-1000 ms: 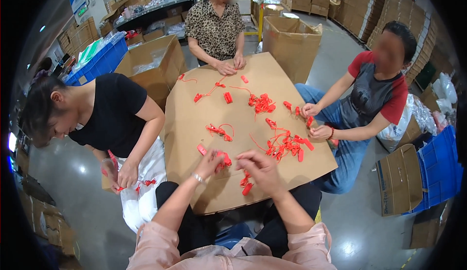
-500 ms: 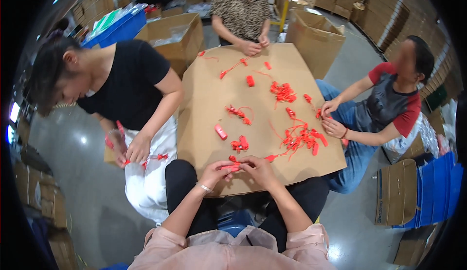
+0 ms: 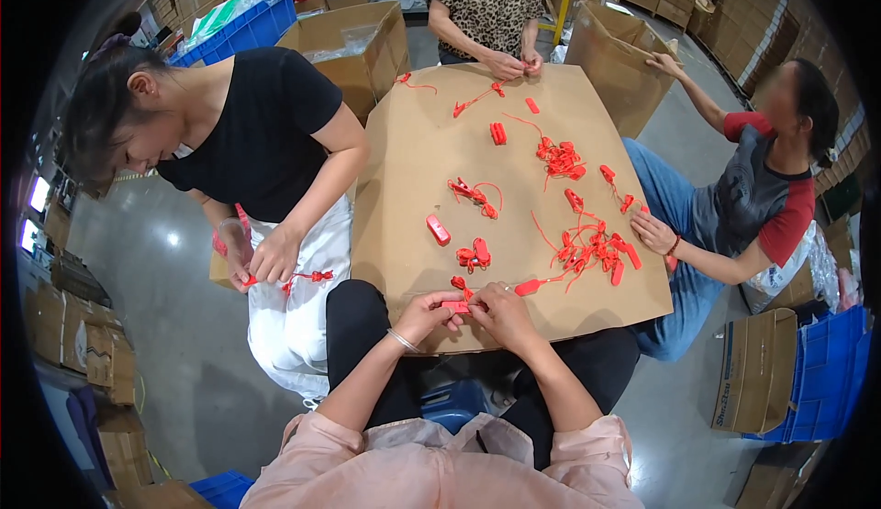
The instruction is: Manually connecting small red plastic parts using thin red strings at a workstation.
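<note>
In the head view, the table (image 3: 396, 199) is topped with flat, matte brown cardboard. At its near edge the left hand (image 3: 418, 318) pinches one red block (image 3: 455, 307) – small, smooth, oblong, plastic-looking – with thumb and fingers nearly closed. The right hand (image 3: 503, 316) is narrow too, fingertips at the block's right end; whether they grip it, I cannot tell.

Two tangled heaps of thin red cord and slim red pieces lie on the table: a larger heap (image 3: 596, 250) toward its right edge, a smaller heap (image 3: 562, 156) toward its far right. Left of the table's middle lies one glossy loose block (image 3: 438, 230); nearer the table's near edge, one compact corded bundle (image 3: 474, 253).

Three co-workers are around the table: one at its left (image 3: 262, 133), one at its far side (image 3: 482, 4), one at its right (image 3: 748, 188). Two open cardboard cartons stand beyond the table – a left carton (image 3: 390, 43) and a right carton (image 3: 615, 73).
</note>
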